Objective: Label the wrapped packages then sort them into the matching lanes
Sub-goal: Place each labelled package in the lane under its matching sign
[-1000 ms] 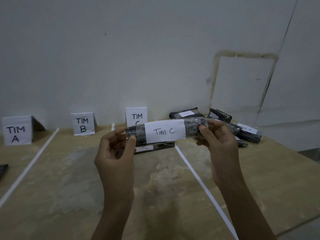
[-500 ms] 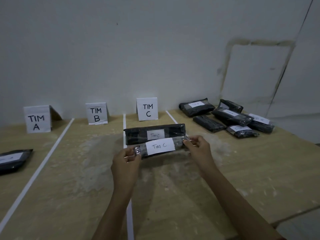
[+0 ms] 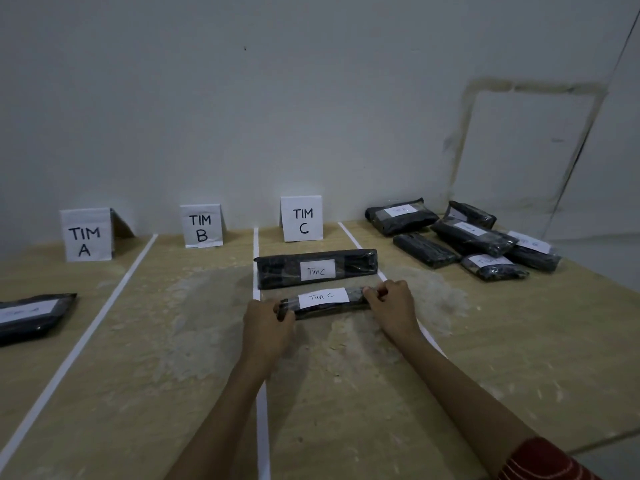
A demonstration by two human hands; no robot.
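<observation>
A slim black wrapped package (image 3: 323,303) with a white "Tim C" label lies crosswise in the lane in front of the TIM C sign (image 3: 302,219). My left hand (image 3: 267,325) grips its left end and my right hand (image 3: 393,306) grips its right end, low at the table surface. Just behind it lies a longer black package (image 3: 353,266), also labelled "Tim C". White tape lines (image 3: 256,258) mark the lanes on the wooden table (image 3: 173,341).
TIM A sign (image 3: 86,235) and TIM B sign (image 3: 202,226) stand against the wall at the left. One labelled black package (image 3: 33,317) lies in lane A. A pile of several black packages (image 3: 467,237) sits at the back right.
Both hands brought the "Tim C" package down from chest height and forward to the table in lane C, in front of the longer package.
</observation>
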